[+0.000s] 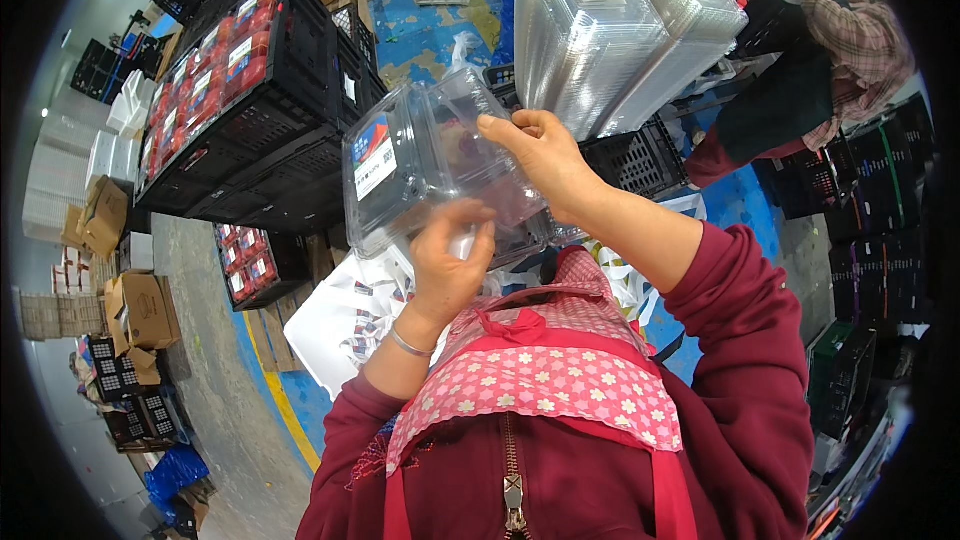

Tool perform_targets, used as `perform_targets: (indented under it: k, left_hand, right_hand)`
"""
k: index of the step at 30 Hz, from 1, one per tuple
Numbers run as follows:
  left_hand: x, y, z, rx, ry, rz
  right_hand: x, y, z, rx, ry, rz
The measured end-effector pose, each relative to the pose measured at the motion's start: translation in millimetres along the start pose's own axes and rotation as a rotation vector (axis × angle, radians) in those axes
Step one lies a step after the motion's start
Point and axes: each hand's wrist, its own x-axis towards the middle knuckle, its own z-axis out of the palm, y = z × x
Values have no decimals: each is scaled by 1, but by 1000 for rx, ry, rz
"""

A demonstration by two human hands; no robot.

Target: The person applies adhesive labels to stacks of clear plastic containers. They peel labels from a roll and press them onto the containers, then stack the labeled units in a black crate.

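A clear plastic clamshell box [435, 175] is held up in front of me, its lid folded open. A white, blue and red label [376, 155] sticks to the left panel. My right hand [540, 160] is closed on the box's right rim, thumb on top. At the near edge of the box is my left hand [450, 260], with a band on its wrist. Its fingers are curled and slightly blurred; what lies between them, if anything, I cannot make out. Tall nested stacks of clear clamshell boxes [590, 35] stand just beyond my right hand.
Black crates [270, 130] at the left hold red-filled, labelled clear packs [205, 70]. Below them is another crate of red packs [250, 265]. A white bag [345, 330] lies near my left forearm. At the far right, a person in a plaid sleeve [850, 45] stands beside a dark crate.
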Motion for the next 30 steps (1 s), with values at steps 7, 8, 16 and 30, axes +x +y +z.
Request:
perform_targets:
  k: [7, 8, 16, 30]
  left_hand:
    - [0, 4, 1, 53, -41, -28]
    - [-2, 1, 1, 35, 9, -44]
    - [19, 10, -6, 59, 225, 122]
    - [43, 47, 8, -601, 43, -140]
  right_hand:
    - [-2, -1, -3, -26, -30, -91]
    - [-9, -10, 2, -34, -28, -147]
    - [-34, -83, -24, -394, 82, -681]
    - [112, -132, -242, -1218, 558, -454]
